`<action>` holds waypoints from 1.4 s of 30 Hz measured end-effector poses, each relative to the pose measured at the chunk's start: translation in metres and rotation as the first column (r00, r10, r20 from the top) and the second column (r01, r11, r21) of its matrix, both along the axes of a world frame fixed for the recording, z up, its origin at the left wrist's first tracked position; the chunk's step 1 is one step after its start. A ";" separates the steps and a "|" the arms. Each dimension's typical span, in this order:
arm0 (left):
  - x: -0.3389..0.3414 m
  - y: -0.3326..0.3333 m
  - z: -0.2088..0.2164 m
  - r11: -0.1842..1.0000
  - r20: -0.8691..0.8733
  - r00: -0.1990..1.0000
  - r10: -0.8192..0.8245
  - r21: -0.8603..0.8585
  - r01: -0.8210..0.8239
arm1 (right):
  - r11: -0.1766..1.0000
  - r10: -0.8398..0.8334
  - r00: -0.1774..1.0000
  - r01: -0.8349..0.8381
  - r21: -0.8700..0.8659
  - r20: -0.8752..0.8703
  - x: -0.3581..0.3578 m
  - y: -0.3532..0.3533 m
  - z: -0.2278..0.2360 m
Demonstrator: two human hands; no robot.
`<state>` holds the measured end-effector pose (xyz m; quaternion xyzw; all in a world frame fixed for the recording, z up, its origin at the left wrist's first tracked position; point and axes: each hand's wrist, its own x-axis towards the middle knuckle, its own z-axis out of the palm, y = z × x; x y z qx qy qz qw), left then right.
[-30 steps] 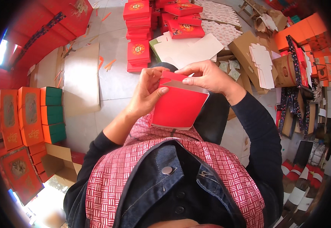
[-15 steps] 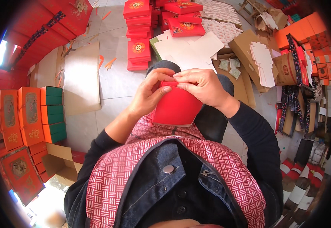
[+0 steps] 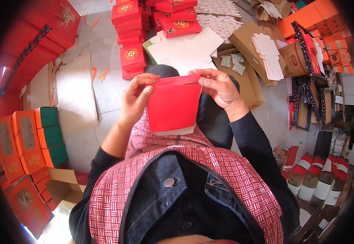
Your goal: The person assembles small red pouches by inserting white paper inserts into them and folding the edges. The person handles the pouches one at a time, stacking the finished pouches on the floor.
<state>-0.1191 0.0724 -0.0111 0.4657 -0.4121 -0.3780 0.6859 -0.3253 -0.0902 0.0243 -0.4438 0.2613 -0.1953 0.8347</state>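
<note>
A red cardboard box (image 3: 172,107) stands upright over my lap, its plain red side facing me and a whitish flap (image 3: 177,131) along its lower edge. My left hand (image 3: 137,95) pinches its upper left corner between thumb and fingers. At the upper right corner, my right hand (image 3: 219,86) grips the edge the same way, thumb on the near side. Between the two hands a narrow red strip shows along the top, behind the front edge. What is inside the box is hidden.
Ahead on the floor are stacked red boxes (image 3: 131,57) and flat white cardboard blanks (image 3: 183,49). An open brown carton (image 3: 246,83) holds small pale packets (image 3: 237,64). Orange and green boxes (image 3: 49,136) stand at left; red bundles with white bands (image 3: 307,173) lie at right.
My hands have moved apart from the middle of the top edge to its two corners. The box now shows its front more fully, and the whole view has shifted slightly.
</note>
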 end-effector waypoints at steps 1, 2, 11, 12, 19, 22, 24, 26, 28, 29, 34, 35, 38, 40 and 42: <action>0.000 0.000 -0.001 1.000 0.007 1.000 0.006 -0.001 -0.006 | 1.000 -0.005 1.000 0.005 -0.007 -0.017 0.001 0.000 0.000; 0.000 0.000 -0.001 1.000 0.006 1.000 0.012 0.006 -0.012 | 1.000 -0.010 0.999 0.010 -0.014 -0.033 0.003 0.001 0.001; -0.003 0.004 -0.009 0.988 0.085 0.986 0.145 0.047 -0.149 | 0.908 -0.157 0.981 0.097 -0.407 -0.117 0.021 0.019 -0.008; -0.005 0.002 -0.011 0.983 0.135 0.976 0.173 0.042 -0.180 | 0.913 -0.165 0.979 0.105 -0.393 -0.121 0.025 0.020 -0.010; -0.008 -0.002 0.006 0.977 0.494 0.859 0.136 0.077 -0.199 | 0.876 -0.218 0.974 0.166 -0.454 -0.066 0.031 0.034 -0.021; -0.003 0.000 0.005 0.979 0.472 0.873 0.123 0.084 -0.183 | 0.932 -0.152 0.988 0.141 -0.334 -0.008 0.024 0.033 -0.020; -0.002 -0.001 0.006 0.982 0.435 0.895 0.099 0.100 -0.157 | 0.957 -0.096 0.995 0.089 -0.277 -0.011 0.021 0.027 -0.017; 0.001 -0.003 0.011 0.985 0.373 0.925 0.074 0.117 -0.126 | 0.972 -0.081 0.997 0.076 -0.222 -0.009 0.024 0.023 -0.011; 0.005 -0.003 0.015 0.983 0.376 0.924 0.060 0.141 -0.122 | 0.995 -0.058 0.998 0.057 -0.076 -0.017 0.026 0.023 0.000; 0.007 -0.003 0.016 0.981 0.379 0.924 0.055 0.152 -0.121 | 0.997 -0.055 0.998 0.053 -0.060 -0.033 0.027 0.022 0.002; 0.002 -0.003 0.028 0.972 0.518 0.854 0.050 0.170 -0.161 | 0.995 -0.073 0.994 0.066 -0.079 -0.082 0.031 0.023 -0.005; 0.000 -0.004 0.032 0.971 0.585 0.810 0.047 0.163 -0.175 | 0.991 -0.092 0.991 0.082 -0.106 -0.094 0.032 0.024 -0.008; -0.006 -0.012 0.042 0.973 0.828 0.561 0.014 0.118 -0.198 | 0.968 -0.156 0.983 0.132 -0.215 -0.101 0.037 0.030 -0.018; -0.012 -0.016 0.044 0.974 0.877 0.478 0.038 0.074 -0.213 | 0.931 -0.207 0.976 0.175 -0.321 -0.068 0.040 0.035 -0.023; -0.015 -0.019 0.048 0.976 0.886 0.463 0.038 0.066 -0.207 | 0.909 -0.214 0.968 0.147 -0.390 -0.134 0.041 0.037 -0.020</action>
